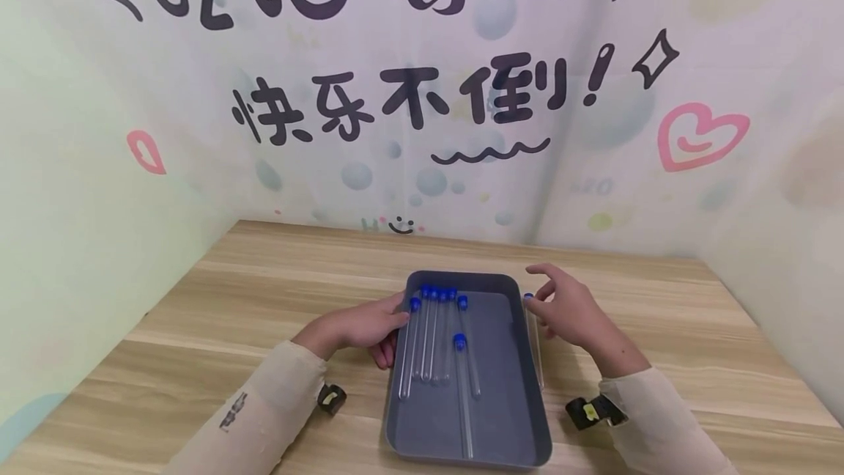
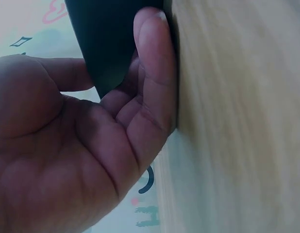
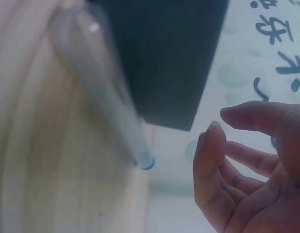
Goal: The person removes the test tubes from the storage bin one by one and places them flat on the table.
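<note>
A dark grey rectangular tray (image 1: 504,380) holds several clear test tubes with blue caps, most side by side at its left; one test tube (image 1: 466,409) lies nearer the front. My left hand (image 1: 365,325) grips the tray's left side, thumb at the rim; in the left wrist view its fingers bend against the tray's outer wall (image 2: 106,39). Along the outside of the right wall lies another blue-capped test tube (image 1: 537,354). Close to its cap is my right hand (image 1: 570,306), thumb and fingers apart. The right wrist view shows a gap between that hand and the tube (image 3: 106,92).
The tray and the loose tube are on a wood-grain table (image 1: 264,270). A printed white backdrop (image 1: 369,182) with dark lettering rises behind the table's far edge, and pale walls stand at both sides. Each wrist wears a dark strapped device.
</note>
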Tool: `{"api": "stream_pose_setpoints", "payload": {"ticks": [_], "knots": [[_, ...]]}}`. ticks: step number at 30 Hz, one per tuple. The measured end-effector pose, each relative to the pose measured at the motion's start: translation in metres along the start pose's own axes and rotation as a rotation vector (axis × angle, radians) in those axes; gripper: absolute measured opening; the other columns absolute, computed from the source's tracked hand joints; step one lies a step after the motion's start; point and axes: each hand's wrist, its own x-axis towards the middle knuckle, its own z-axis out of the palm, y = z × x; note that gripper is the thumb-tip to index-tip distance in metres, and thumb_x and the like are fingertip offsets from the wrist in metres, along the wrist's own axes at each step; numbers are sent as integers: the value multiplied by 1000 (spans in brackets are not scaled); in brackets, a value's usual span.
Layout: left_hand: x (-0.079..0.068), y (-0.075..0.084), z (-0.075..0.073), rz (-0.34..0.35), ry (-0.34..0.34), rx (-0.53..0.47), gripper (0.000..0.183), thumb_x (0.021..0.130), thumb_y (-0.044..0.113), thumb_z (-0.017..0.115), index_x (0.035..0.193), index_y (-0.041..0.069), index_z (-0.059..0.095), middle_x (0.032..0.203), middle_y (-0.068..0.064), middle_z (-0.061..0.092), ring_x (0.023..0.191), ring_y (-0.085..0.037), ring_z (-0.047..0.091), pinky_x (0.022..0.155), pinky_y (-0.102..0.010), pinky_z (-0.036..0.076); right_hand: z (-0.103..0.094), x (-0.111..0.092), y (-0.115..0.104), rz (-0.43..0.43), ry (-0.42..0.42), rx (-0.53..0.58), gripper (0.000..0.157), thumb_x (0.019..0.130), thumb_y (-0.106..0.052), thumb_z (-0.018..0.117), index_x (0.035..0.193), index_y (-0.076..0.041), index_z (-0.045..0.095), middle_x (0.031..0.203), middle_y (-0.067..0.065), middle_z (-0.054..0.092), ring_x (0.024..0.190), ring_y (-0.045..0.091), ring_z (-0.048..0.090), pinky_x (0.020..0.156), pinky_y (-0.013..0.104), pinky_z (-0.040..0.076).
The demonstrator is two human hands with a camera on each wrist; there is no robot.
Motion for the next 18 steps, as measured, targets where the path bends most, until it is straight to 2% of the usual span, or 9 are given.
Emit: {"api": "stream_pose_setpoints", "payload": {"ticks": [9,18], "knots": [[-1,2,0,4,11,-2,46,110,17,28,156,16,22,71,-14,64,55,-19,63,50,-35,60,1,-8,-21,-64,-3,37,57,95,-11,65,147,-9,42,99,16,64,62,20,62,54,37,60],[-2,3,0,11,4,-11,50,110,17,29,158,15,18,74,-14,64,56,-20,64,51,-36,60,5,-13,-40,-98,-33,87,55,96,-9,64,146,-9,43,97,15,61,67,27,63,53,36,60]]}}
